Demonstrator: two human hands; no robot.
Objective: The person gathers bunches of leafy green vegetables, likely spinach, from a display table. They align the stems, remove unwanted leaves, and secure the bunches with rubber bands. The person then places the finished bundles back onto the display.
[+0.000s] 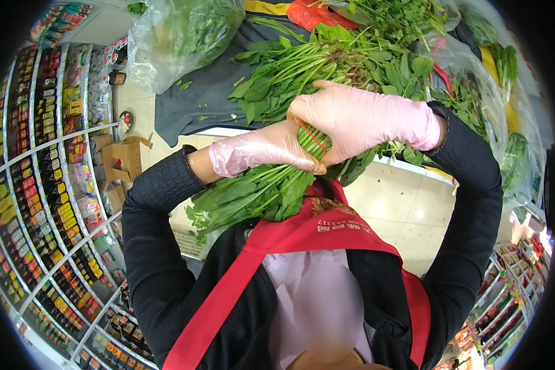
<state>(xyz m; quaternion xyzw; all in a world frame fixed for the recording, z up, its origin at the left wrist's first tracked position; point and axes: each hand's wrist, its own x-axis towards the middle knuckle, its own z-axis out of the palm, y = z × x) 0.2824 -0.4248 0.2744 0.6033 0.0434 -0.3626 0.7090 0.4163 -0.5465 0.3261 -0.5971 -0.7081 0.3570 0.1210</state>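
Note:
In front of my chest, both hands, in thin translucent gloves, grip a bunch of leafy greens [263, 194] that looks like spinach. Its leaves point down and left toward my red apron [333, 217]. A thin red band [312, 136] crosses the stems between my hands. My left hand [268, 145] wraps the stems from the left. From the right, my right hand [347, 120] closes over them, thumb near the left fingertips. The stem ends are hidden under the gloves. Just beyond lies a pile of loose greens [291, 69], with brownish roots toward the middle.
A dark grey cloth [189, 106] covers the work surface. Clear plastic bags of greens stand at the back left [185, 41] and right [467, 64]. A red plastic bag [319, 18] lies behind the pile. Stocked shelves [41, 185] and a cardboard box [120, 159] are at left.

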